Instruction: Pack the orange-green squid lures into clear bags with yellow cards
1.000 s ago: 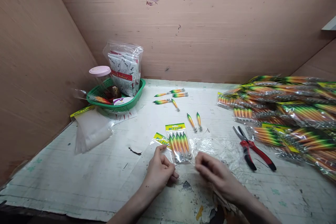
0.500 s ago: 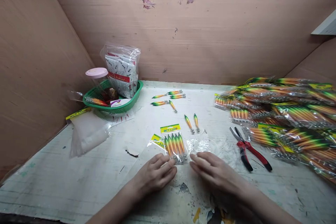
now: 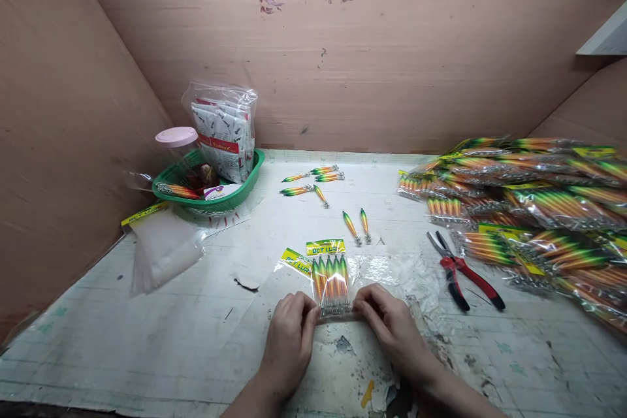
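Note:
A clear plastic bag of fishing lures (image 3: 330,281) lies in front of me, with a yellow BCT LURE header at its far end. Inside it, several green-and-orange lures sit side by side, hooks toward me. My left hand (image 3: 292,333) pinches the bag's near left corner between thumb and fingers. At the near right corner, my right hand (image 3: 392,326) is closed on the same bag. Partly under the bag, to its left, rests another yellow-headed bag (image 3: 296,261). Beyond it are two loose lures (image 3: 351,227), lying close together.
On the right are red-handled pliers (image 3: 463,268) beside a large heap of bagged lures (image 3: 539,209). A green basket (image 3: 245,192) with packets and a jar stands at back left, near several empty bags (image 3: 164,248). More loose lures (image 3: 298,191) lie at the back.
Both hands have gone from resting loosely beside the bag to pinching its near corners. The bag has shifted slightly right and now lies straighter. The view has tilted a little.

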Motion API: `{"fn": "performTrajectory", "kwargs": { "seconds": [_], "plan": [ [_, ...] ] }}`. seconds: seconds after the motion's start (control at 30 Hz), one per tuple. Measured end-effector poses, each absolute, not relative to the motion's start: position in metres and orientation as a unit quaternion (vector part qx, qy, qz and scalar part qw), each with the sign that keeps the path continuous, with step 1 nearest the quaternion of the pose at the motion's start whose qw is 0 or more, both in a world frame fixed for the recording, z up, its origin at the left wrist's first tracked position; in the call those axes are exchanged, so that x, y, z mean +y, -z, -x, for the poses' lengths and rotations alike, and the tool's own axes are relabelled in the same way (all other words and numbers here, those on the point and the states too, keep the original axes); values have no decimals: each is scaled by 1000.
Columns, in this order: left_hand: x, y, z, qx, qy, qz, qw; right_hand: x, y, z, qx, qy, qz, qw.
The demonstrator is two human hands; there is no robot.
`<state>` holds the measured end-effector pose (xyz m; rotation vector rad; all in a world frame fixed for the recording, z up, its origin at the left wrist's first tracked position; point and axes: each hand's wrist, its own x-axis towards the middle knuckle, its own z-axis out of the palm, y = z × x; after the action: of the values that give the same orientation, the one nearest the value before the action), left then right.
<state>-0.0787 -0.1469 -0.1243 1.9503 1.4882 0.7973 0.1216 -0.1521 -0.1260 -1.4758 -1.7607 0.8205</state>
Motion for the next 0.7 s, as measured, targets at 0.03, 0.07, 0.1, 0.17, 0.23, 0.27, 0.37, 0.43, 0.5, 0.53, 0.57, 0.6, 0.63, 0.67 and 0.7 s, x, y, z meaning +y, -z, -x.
{"fn": "performTrajectory", "kwargs": {
  "seconds": [0.03, 0.07, 0.1, 0.17, 0.23, 0.27, 0.37, 0.43, 0.5, 0.53, 0.57, 0.6, 0.63, 0.67, 0.7],
  "plan": [
    [-146, 124, 74, 572, -287, -716, 279, -152, 126, -118, -653, -322, 592, 346],
    [-145, 124, 70, 587, -275, -709, 277, -151, 127, -114, -635, -321, 610, 349],
    [-143, 123, 67, 602, -258, -705, 271, -149, 127, -111, -622, -315, 624, 352],
    [-137, 119, 60, 633, -207, -702, 251, -147, 130, -104, -599, -295, 652, 359],
    [-131, 114, 54, 667, -133, -698, 225, -145, 133, -97, -576, -277, 678, 363],
    [-129, 111, 52, 680, -93, -696, 213, -144, 135, -94, -566, -269, 688, 365],
    [-121, 104, 45, 694, -13, -694, 192, -140, 137, -88, -545, -253, 708, 371],
    [-118, 100, 43, 694, -5, -697, 182, -136, 137, -86, -531, -249, 714, 382],
    [-116, 98, 44, 695, -10, -699, 170, -134, 135, -85, -515, -252, 716, 398],
    [-116, 97, 45, 695, -14, -698, 170, -133, 134, -85, -506, -255, 716, 408],
    [-115, 96, 48, 696, -22, -697, 173, -132, 132, -84, -498, -259, 714, 418],
    [-114, 96, 51, 695, -33, -694, 184, -132, 131, -83, -490, -264, 712, 429],
    [-113, 97, 54, 693, -50, -691, 198, -132, 130, -82, -481, -269, 708, 441],
    [-112, 99, 58, 690, -76, -687, 215, -131, 130, -81, -474, -278, 702, 454],
    [-111, 101, 60, 683, -109, -681, 239, -131, 129, -79, -467, -291, 692, 467]
  ]
}}
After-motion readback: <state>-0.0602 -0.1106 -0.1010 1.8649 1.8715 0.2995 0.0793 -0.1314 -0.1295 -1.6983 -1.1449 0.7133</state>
